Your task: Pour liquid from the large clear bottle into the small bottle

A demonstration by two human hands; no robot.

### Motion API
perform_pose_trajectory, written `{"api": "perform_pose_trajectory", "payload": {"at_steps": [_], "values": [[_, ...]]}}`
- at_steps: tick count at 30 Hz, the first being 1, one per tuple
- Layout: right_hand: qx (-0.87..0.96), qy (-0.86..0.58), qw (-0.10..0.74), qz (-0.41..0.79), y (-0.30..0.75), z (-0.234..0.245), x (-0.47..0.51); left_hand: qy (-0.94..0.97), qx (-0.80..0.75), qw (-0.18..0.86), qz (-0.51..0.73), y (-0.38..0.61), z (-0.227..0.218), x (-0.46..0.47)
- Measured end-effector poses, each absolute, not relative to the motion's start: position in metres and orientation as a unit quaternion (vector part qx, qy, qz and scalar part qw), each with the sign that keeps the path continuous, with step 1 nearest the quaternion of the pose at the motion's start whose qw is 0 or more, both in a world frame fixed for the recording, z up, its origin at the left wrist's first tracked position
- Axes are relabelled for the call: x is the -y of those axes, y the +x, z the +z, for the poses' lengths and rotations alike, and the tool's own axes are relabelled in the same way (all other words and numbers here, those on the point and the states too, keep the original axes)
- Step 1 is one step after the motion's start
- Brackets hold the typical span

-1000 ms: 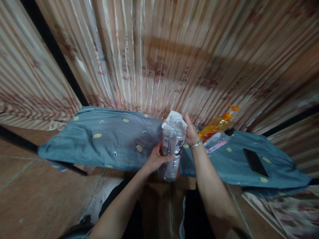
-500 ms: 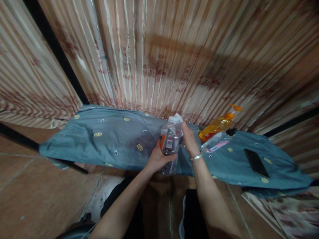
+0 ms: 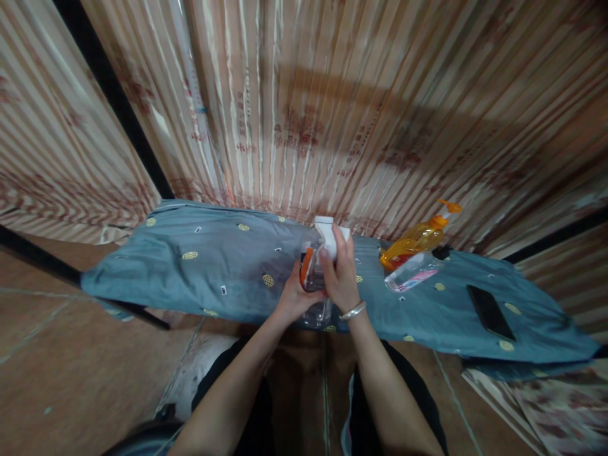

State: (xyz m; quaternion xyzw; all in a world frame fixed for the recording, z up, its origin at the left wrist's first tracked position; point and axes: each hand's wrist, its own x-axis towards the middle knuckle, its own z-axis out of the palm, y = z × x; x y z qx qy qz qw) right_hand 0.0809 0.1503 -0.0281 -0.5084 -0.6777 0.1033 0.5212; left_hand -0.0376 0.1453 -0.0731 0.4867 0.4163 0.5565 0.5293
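Note:
My left hand (image 3: 295, 297) is wrapped round the middle of a clear plastic bottle (image 3: 317, 315) with an orange label patch, which stands upright or nearly so at the front of the cloth-covered surface. Closed on a folded white tissue (image 3: 325, 229), my right hand (image 3: 342, 275) presses it against the bottle's upper part. The tissue and fingers hide the bottle's neck and cap. On my right wrist is a silver bangle (image 3: 353, 311).
Right of my hands, an orange pump bottle (image 3: 413, 242) and a clear bottle with a black cap (image 3: 412, 271) lean on the teal patterned cloth (image 3: 247, 272). A black phone (image 3: 490, 311) lies farther right. A striped curtain (image 3: 304, 114) hangs behind, with dark poles (image 3: 114, 95) at the sides.
My right hand has moved left and down from beside the bottle's neck to its upper front. More of the white tissue now shows, covering the bottle's top.

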Motion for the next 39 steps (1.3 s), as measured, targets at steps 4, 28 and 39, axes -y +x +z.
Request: {"api": "perform_pose_trajectory", "payload": {"at_steps": [4, 28, 39], "values": [[0.634, -0.485, 0.522, 0.302, 0.091, -0.030, -0.156, 0.433, -0.381, 0.573, 0.582, -0.040, -0.071, -0.144], [0.484, -0.432, 0.569, 0.506, 0.096, -0.032, -0.186, 0.337, -0.312, 0.700, 0.548, -0.043, -0.059, -0.142], [0.646, -0.535, 0.477, 0.262, 0.073, -0.080, -0.102, 0.302, -0.376, 0.644, 0.595, -0.061, -0.068, -0.155]]}}
